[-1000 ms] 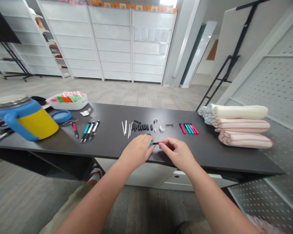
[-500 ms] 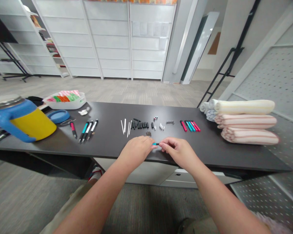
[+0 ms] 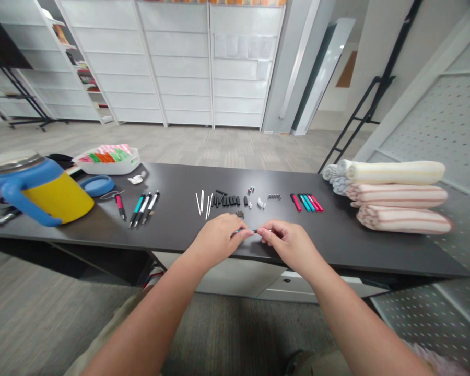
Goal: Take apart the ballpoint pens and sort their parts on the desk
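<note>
Over the front part of the desk, my left hand [image 3: 220, 236] is closed around a pen barrel, its teal part mostly hidden by the fingers. A short dark section of the pen barrel [image 3: 255, 231] shows between my hands. At its other end my right hand [image 3: 285, 238] pinches with thumb and fingertips; what lies inside that pinch is mostly covered. Just beyond my hands are small brown-grey springs [image 3: 239, 214], black grip sleeves [image 3: 231, 200], white plastic bits [image 3: 261, 203] and small metal parts [image 3: 274, 197]. White refills [image 3: 202, 202] lie to the left.
Pink and teal barrels [image 3: 306, 202] are lined up right of the parts. Rolled towels [image 3: 403, 196] are stacked at the right end. Whole pens [image 3: 144, 209], a blue-yellow jug [image 3: 58, 193], a blue lid [image 3: 97, 185] and a white tray [image 3: 113, 167] stand left on the dark desk [image 3: 172, 177].
My left hand has turned and its thumb has moved forward along the pen barrel, so less teal shows. My right hand keeps its pinch. The view has shifted slightly.
</note>
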`<state>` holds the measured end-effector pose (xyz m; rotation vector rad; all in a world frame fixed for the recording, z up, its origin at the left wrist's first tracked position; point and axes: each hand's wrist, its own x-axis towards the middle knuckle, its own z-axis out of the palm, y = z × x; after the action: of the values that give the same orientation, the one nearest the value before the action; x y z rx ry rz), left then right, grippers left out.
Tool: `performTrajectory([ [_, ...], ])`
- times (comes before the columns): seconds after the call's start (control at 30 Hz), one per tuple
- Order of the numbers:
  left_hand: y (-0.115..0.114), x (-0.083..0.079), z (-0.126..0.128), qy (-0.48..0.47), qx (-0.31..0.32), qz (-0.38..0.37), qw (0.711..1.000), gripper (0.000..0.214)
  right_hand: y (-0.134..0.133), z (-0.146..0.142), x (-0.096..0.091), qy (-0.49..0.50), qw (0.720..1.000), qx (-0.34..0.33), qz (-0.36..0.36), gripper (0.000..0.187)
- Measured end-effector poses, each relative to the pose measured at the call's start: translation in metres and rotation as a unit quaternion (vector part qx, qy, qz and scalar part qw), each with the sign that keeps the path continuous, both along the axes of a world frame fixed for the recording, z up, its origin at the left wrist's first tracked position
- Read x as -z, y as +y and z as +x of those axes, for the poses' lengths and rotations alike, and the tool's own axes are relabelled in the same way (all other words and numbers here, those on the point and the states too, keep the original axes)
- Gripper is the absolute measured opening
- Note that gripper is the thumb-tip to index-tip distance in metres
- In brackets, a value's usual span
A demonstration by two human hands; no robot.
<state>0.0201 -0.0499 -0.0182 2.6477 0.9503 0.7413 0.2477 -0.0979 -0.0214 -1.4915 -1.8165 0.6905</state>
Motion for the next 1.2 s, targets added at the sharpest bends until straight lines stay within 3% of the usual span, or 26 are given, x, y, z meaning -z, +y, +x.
performTrajectory([
  [0.13, 0.015, -0.002, -0.021, -0.093, -0.102, 0.038, 0.99, 0.034, -0.001, 0.0, 0.003, 0.022, 0.999, 0.034, -0.012, 0.029],
  [0.23, 0.03, 0.004, -0.042, -0.055, -0.205, 0.09, 0.973, 0.028, -0.002, 0.0, 0.003, 0.028, 0.999, 0.03, -0.009, 0.03],
  [0.3, 0.037, 0.009, -0.052, -0.019, -0.227, 0.092, 0.969, 0.029, -0.002, 0.0, 0.003, 0.028, 0.999, 0.025, -0.006, 0.03],
  [0.57, 0.037, 0.015, -0.051, 0.061, -0.25, 0.077, 0.963, 0.029, -0.003, 0.0, 0.0, 0.012, 1.0, 0.026, -0.002, 0.031],
  [1.0, 0.041, 0.016, -0.056, 0.056, -0.298, 0.083, 0.949, 0.029, -0.004, 0.001, 0.001, 0.021, 1.0, 0.018, 0.003, 0.033],
  [1.2, 0.029, 0.005, -0.052, -0.006, -0.255, 0.14, 0.957, 0.028, -0.004, 0.001, 0.002, 0.015, 0.999, 0.029, 0.011, 0.033],
])
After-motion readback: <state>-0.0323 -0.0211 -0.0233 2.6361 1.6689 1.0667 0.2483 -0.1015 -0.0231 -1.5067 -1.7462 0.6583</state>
